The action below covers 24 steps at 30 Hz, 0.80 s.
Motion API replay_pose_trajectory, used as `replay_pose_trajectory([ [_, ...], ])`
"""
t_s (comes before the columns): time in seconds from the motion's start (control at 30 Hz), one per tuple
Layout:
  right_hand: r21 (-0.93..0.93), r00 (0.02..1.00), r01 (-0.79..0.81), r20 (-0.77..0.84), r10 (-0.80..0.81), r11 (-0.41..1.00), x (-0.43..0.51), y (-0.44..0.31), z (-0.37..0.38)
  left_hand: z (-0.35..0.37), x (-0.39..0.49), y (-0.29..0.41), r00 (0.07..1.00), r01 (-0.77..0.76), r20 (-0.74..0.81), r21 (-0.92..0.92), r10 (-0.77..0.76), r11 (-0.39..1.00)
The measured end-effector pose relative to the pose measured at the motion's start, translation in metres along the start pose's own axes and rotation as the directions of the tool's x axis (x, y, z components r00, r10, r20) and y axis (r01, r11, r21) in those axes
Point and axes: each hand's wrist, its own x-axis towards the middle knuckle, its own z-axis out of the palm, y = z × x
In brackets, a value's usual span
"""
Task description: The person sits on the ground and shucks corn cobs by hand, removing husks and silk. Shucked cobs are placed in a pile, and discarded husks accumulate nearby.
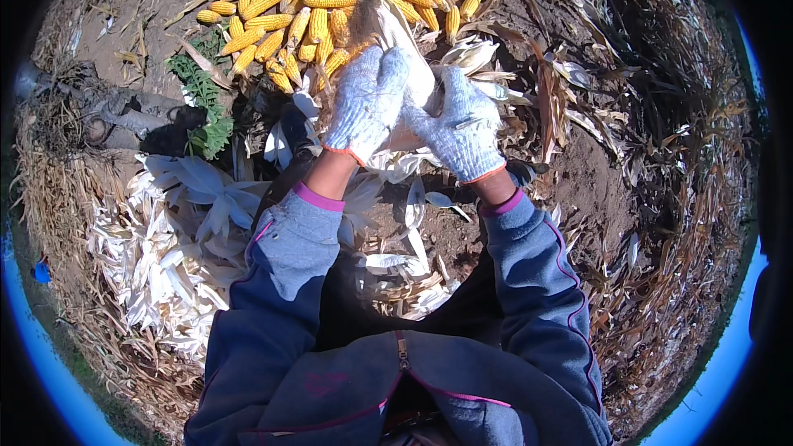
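Note:
Both of my hands wear white knitted gloves with orange cuffs. Between them is an ear of corn in its pale dry husk (412, 61), its dark silk tip pointing away from me. My left hand (370, 99) grips the left side of the husk, thumb along it. On the other side my right hand (461, 118) holds the husk lower down, its thumb reaching across toward the left hand. The kernels of this ear are hidden. Just beyond my hands lies a pile of husked yellow corn cobs (322, 6) on the soil.
Stripped pale husks (173, 254) are heaped at my left. A green leafy weed (207, 93) grows beside the cob pile, near what look like cut stalks (124, 114). Dry corn stalks and leaves (669, 155) cover the ground at right. Loose husks (396, 263) lie between my legs.

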Motion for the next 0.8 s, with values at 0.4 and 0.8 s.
replay_pose_trajectory([
  [0.4, 0.05, 1.0, -0.019, 0.019, 0.018, 0.999, 0.001, -0.002, -0.004, -0.003, -0.003, 0.002, 0.996, -0.07, -0.043, 0.046, 0.072, 0.996],
  [0.8, 0.053, 0.997, 0.078, -0.02, -0.077, 0.996, 0.001, 0.0, -0.001, -0.005, 0.001, -0.016, 0.998, -0.048, -0.056, -0.192, 0.038, 0.98],
])
